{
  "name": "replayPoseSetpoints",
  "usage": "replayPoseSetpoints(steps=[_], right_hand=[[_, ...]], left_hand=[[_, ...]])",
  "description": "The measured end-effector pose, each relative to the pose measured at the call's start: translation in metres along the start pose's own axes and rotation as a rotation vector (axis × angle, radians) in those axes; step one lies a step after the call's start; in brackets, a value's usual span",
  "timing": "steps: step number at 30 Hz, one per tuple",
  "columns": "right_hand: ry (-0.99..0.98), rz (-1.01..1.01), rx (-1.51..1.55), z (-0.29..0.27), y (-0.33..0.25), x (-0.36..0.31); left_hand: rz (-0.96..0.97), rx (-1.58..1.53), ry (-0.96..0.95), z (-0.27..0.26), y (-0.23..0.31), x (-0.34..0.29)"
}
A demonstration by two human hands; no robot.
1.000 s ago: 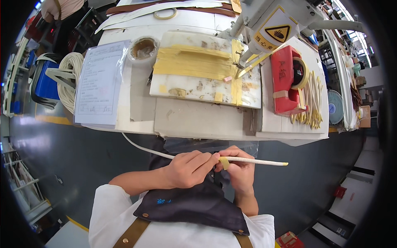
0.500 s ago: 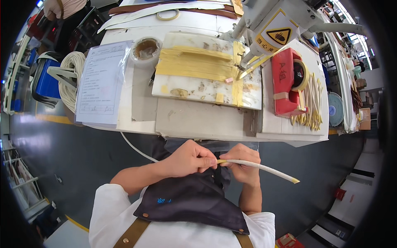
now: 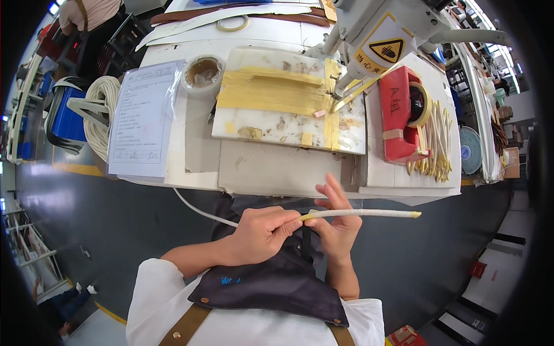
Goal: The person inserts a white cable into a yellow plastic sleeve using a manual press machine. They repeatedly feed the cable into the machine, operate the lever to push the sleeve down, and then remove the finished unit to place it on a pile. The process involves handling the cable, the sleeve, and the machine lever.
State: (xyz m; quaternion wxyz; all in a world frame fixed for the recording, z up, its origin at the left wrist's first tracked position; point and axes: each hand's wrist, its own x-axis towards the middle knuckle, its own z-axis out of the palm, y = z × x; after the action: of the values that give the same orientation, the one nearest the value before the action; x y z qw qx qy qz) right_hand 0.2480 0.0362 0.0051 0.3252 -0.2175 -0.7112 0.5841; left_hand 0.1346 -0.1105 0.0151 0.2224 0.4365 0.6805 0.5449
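My left hand [image 3: 265, 235] grips a white cord [image 3: 375, 213] between thumb and fingers, in front of my apron below the table edge. Yellow tape [image 3: 306, 217] wraps the cord just right of those fingers. The cord's right end has a yellow tip. Beyond my left hand the cord runs up leftward toward the table's front edge. My right hand [image 3: 336, 228] is open beside the tape, its fingers spread upward and slightly blurred. The cord crosses over that hand, with the thumb close to the taped part.
On the table lie a white board [image 3: 277, 128] with yellow tape strips, a red tape dispenser [image 3: 395, 115], several short cord pieces [image 3: 441, 141], a clear tape roll [image 3: 203, 72] and a printed sheet [image 3: 141, 124]. A grey machine [image 3: 369, 40] overhangs the board. Coiled cord [image 3: 103, 109] hangs at left.
My right hand has let go of the cord and spread its fingers upward. The cord's free end has swung up to nearly level. My left hand keeps its grip.
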Motion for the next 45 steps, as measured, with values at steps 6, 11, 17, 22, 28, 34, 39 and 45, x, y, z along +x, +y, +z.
replayPoseSetpoints(steps=[6,11,17,22,28,34,39,45], right_hand=[[-0.267,0.129,0.167,-0.020,0.017,-0.011],[-0.170,0.335,0.487,-0.005,0.007,-0.021],[-0.221,0.385,0.725,0.008,0.020,-0.016],[-0.498,0.418,0.921,0.002,0.028,-0.001],[-0.276,0.374,0.618,-0.012,0.014,0.045],[-0.089,0.371,0.318,-0.022,0.002,0.111],[-0.029,0.342,0.056,-0.023,0.007,0.144],[0.056,0.156,-0.466,-0.026,0.028,0.185]], left_hand=[[0.513,0.426,0.274,0.009,-0.010,-0.003],[0.514,0.470,0.308,0.012,-0.013,-0.004],[-0.150,-0.161,-0.057,-0.005,0.002,0.006],[-0.736,-0.759,-0.465,-0.027,-0.010,0.024],[-0.703,-0.646,-0.319,-0.034,-0.003,0.024],[-0.316,-0.189,0.142,-0.034,-0.003,0.023],[0.231,0.452,0.378,-0.029,-0.016,0.044],[0.384,0.746,0.366,-0.036,-0.037,0.085]])
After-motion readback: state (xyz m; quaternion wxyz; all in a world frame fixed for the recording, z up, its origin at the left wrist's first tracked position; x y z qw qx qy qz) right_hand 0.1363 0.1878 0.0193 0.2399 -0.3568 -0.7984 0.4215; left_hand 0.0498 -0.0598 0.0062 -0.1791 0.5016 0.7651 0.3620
